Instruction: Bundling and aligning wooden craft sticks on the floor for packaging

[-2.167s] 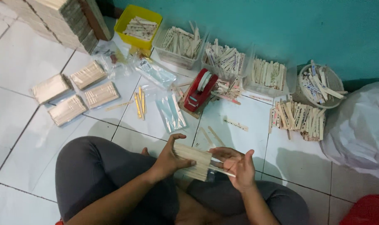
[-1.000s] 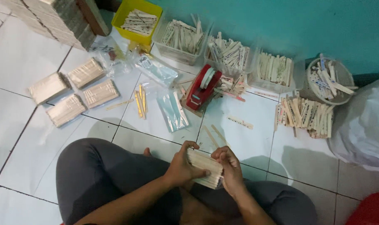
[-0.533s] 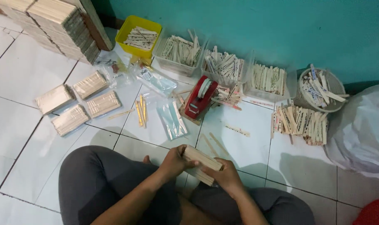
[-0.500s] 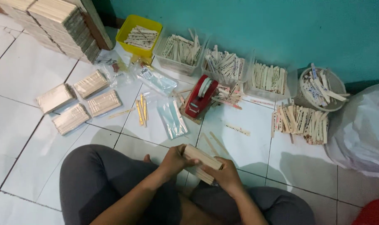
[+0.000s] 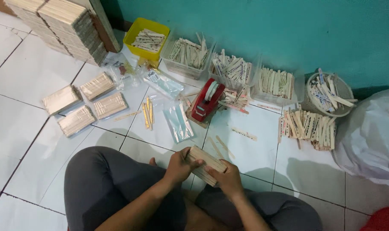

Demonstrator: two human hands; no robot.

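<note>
Two hands close on one stack: we grip a bundle of flat wooden sticks (image 5: 205, 164) over our crossed legs, just above the white tiled floor (image 5: 19, 128). Our left hand (image 5: 178, 165) wraps its near end with the thumb lying over the top, and our right hand (image 5: 227, 179) cups the far end from below, fingers curled tight around it. Neither hand is open; both are clamped on the same stack.

Ahead of us lie a red tape dispenser (image 5: 207, 100), a clear plastic sleeve (image 5: 178, 122) and a few yellow sticks (image 5: 147, 113). To the left sit four wrapped stick bundles (image 5: 85, 105), with tall stacked piles (image 5: 59, 23) behind them. Along the teal wall stand a yellow tub (image 5: 147, 36), clear tubs of printed sticks (image 5: 188, 53) and a round basket (image 5: 327, 92), with a loose heap of sticks (image 5: 308, 126) in front of it.

In our judgement the risk lies in the squeeze. The stack is held only by pressure at its ends, and it sits tilted; if either hand eases, or the sticks are not squared, the middle ones could fan out and spill onto the floor, mixing with the two loose sticks (image 5: 222, 146) lying just beyond.
</note>
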